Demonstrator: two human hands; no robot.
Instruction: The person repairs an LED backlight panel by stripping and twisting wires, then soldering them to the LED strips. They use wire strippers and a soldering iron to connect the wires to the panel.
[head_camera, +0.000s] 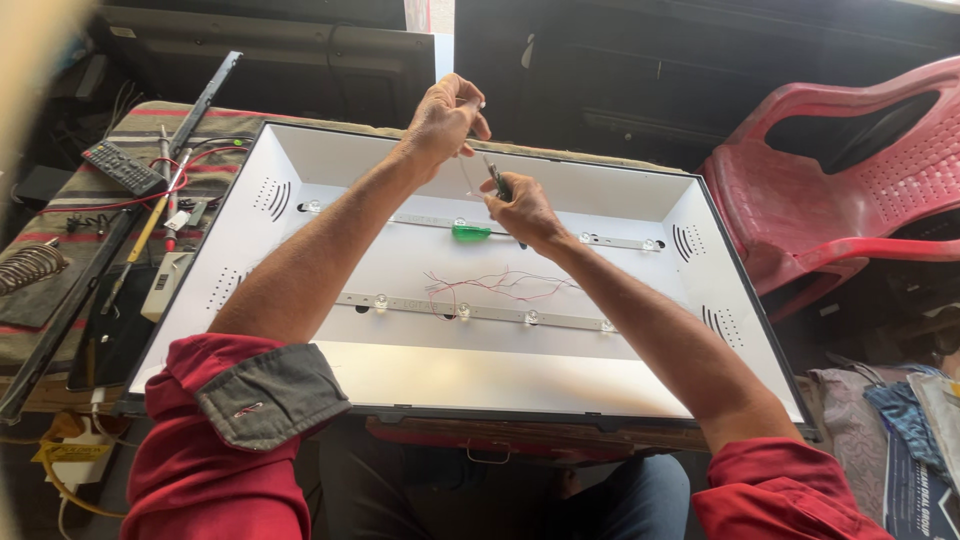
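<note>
A white television back panel (300, 160) lies open on the table, with two light strips (560, 320) carrying small lenses. Thin red wires (500, 283) lie loose between the strips. My left hand (447, 115) is raised over the panel's far side, fingers pinched on something thin, possibly a wire. My right hand (522, 208) holds a dark slim tool (497, 178) upright near the upper strip. A green object (471, 232), seemingly a tool handle, lies on the panel just below my right hand.
A remote control (122, 167), screwdrivers, red cables and a coiled stand (28, 266) lie on the striped cloth at left. A long dark bar (120, 230) runs diagonally there. A red plastic chair (850, 170) stands at right. Dark television casings (640, 70) stand behind.
</note>
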